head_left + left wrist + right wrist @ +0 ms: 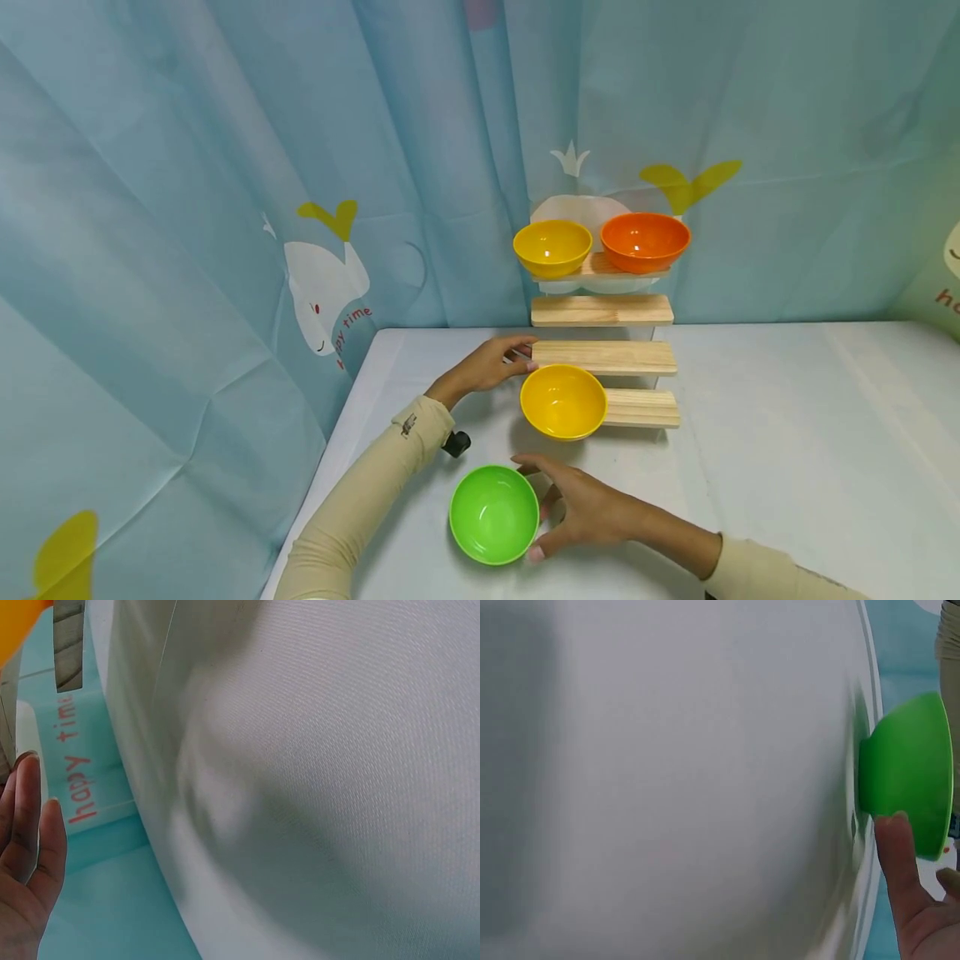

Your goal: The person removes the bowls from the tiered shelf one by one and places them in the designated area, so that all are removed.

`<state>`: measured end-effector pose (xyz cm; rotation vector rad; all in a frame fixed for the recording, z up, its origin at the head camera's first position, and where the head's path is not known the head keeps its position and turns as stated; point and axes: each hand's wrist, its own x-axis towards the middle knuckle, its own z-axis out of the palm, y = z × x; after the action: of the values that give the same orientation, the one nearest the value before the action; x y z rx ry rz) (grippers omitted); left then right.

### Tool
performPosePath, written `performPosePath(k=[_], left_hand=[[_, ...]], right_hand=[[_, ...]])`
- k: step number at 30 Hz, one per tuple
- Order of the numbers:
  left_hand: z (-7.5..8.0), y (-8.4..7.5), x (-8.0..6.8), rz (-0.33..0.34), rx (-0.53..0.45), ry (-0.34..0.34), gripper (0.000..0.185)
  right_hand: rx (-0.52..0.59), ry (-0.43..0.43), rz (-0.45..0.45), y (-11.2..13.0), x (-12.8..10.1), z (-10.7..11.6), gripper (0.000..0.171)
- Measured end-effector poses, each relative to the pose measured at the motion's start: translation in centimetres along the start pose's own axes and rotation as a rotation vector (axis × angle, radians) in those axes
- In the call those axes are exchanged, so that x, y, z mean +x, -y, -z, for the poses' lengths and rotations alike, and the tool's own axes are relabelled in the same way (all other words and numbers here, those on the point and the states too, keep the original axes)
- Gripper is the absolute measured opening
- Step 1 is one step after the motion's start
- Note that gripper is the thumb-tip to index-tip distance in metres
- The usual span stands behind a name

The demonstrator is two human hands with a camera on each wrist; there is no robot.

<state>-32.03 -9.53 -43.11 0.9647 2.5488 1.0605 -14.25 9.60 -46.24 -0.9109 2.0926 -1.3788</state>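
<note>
My left hand (491, 364) touches the left end of a wooden stepped rack (607, 357), its fingers fairly straight in the left wrist view. Close to that thumb, a yellow bowl (564, 403) sits at the lowest step. A green bowl (494, 515) stands upright on the table, in front of the rack. Beside its right side is my right hand (588, 504), thumb and fingers spread apart. In the right wrist view one fingertip meets the outside of the green bowl (909, 776); a firm grip does not show.
On the rack's top step stand another yellow bowl (552, 248) and an orange bowl (645, 242). A white-covered table (787, 433) carries everything. Blue curtains (450, 167) hang behind and to the left. A small black object (456, 443) shows by my left sleeve.
</note>
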Motion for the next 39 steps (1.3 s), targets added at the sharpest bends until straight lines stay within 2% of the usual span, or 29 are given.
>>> performPosePath(k=[20, 29, 39], left_hand=[[0.1, -0.3, 0.0, 0.027, -0.008, 0.002, 0.052], [0.0, -0.2, -0.1, 0.027, -0.014, 0.007, 0.052], [0.0, -0.2, 0.0, 0.016, -0.016, 0.011, 0.053]], right_hand=[[0.019, 0.109, 0.070, -1.8, -3.6, 2.7, 0.085], [0.067, 0.181, 0.120, -2.4, -5.6, 3.9, 0.072], [-0.024, 0.147, 0.157, -2.4, -7.4, 6.1, 0.060]])
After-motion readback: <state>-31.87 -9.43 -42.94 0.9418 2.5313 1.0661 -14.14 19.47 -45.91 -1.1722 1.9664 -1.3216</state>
